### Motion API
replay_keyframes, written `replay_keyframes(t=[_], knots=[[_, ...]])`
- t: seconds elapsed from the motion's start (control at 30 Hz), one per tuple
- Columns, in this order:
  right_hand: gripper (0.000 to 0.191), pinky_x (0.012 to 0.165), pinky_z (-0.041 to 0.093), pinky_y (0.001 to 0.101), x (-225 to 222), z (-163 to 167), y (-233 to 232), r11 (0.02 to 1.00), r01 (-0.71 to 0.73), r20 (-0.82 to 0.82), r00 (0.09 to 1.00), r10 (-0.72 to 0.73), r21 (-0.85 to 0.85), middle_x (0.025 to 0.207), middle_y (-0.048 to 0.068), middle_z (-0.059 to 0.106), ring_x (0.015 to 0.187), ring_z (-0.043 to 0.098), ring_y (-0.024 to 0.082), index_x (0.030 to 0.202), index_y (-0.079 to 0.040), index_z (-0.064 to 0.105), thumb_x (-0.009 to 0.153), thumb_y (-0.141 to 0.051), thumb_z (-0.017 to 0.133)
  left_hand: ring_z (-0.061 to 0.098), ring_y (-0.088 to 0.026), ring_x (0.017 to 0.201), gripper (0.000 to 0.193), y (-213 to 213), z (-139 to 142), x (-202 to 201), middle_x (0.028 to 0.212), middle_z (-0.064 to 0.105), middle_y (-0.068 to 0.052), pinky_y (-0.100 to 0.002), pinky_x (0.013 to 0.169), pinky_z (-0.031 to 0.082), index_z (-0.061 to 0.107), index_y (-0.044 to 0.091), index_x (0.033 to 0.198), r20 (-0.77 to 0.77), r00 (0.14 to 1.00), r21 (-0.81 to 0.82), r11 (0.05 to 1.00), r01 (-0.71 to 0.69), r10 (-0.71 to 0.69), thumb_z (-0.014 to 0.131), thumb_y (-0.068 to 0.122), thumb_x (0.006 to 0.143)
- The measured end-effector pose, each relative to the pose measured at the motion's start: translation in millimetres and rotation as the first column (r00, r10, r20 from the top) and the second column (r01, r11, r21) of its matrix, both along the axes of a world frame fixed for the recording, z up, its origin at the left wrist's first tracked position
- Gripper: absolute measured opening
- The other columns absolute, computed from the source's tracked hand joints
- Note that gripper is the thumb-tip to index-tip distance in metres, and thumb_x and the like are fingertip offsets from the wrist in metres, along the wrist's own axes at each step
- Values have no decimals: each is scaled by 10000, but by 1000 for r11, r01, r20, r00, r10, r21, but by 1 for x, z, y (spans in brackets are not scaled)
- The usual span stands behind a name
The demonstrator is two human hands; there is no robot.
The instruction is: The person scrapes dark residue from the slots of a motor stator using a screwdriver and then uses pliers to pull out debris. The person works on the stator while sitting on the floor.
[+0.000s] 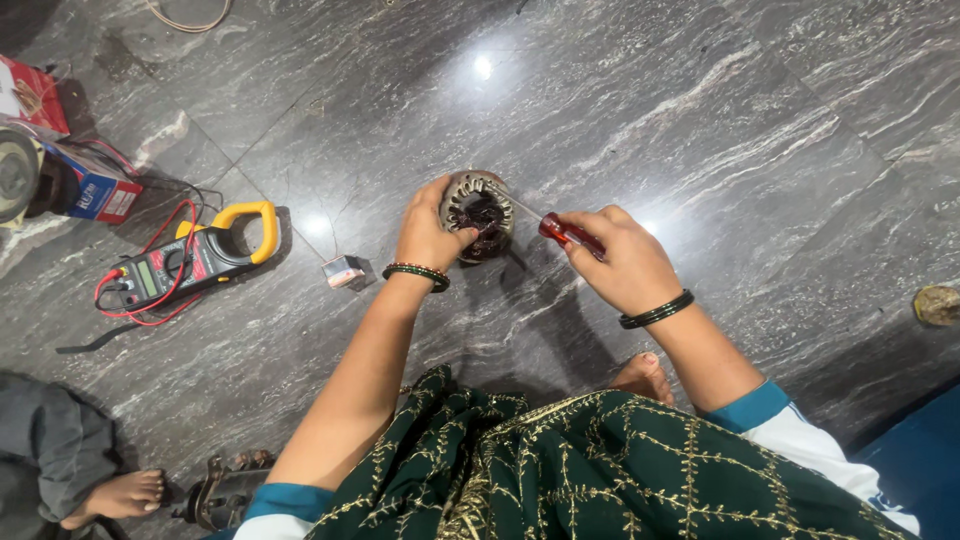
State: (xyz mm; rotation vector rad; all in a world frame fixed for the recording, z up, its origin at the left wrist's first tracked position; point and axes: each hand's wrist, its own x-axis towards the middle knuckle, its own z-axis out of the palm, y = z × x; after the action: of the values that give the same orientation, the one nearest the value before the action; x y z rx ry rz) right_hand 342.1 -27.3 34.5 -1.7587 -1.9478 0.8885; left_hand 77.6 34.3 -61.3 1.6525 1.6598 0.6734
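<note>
Head view, looking down at a grey veined stone floor (pixel 760 120). At centre frame the left hand (pixel 430 238) is closed around the near side of a round motor stator (pixel 478 213), a ring of metal laminations with dark windings inside, which stands on the floor just above the middle of the frame. The right hand (pixel 625 262), just right of centre, is wrapped shut on the red handle of a screwdriver (pixel 568 234); its thin metal shaft runs up and left to the stator's rim, where the tip meets the ring (the exact contact point is too small to make out). Both wrists carry dark bangles, and a dark green garment with gold stitching (pixel 600 465) fills the lower centre, with a bare toe (pixel 645 375) showing just above it. At left of the frame a clamp meter (pixel 195 255) with a yellow jaw lies on the floor, its red leads looped around it. Between the meter and the stator, nearer the left hand, sits a small box-shaped part (pixel 343 271). At the upper left edge stand a red and blue carton (pixel 100 185) and part of a round device. At the lower left corner another person's bare foot (pixel 115 495) rests on the floor beside a metal motor part (pixel 222 492). A small round object (pixel 937 305) lies at the right edge.
</note>
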Motion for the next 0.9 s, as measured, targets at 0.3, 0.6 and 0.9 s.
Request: replay_keyframes(t=[0.3,0.6,0.9], knots=[[376,735,535,424,2,12,-5,999,-21,59,998,18,42,953,132,647,816,666,315,1256,-217,728,894,-288,653,508,-362,1346,870,-1,1,0,1435,569,-165,-406,1143,402,548,79,1417,2,998,20,998,57,-57,883,55,615],[357,720,533,432,-6,17,-6,1000,-2,87,996,2,0,945,129,653,791,664,320,1238,-216,739,902,-292,644,485,-376,1336,884,-7,7,6,1453,545,-147,-420,1149,378,541,91,1419,-47,997,44,997,58,-56,890,46,608],[346,779,554,400,-8,-1,1,993,76,-41,996,-80,-91,978,146,686,847,707,292,1210,-187,748,891,-299,673,512,-395,1272,835,-12,9,14,1402,567,-147,-445,1112,400,544,50,1379,-86,992,115,988,100,-91,877,49,613]])
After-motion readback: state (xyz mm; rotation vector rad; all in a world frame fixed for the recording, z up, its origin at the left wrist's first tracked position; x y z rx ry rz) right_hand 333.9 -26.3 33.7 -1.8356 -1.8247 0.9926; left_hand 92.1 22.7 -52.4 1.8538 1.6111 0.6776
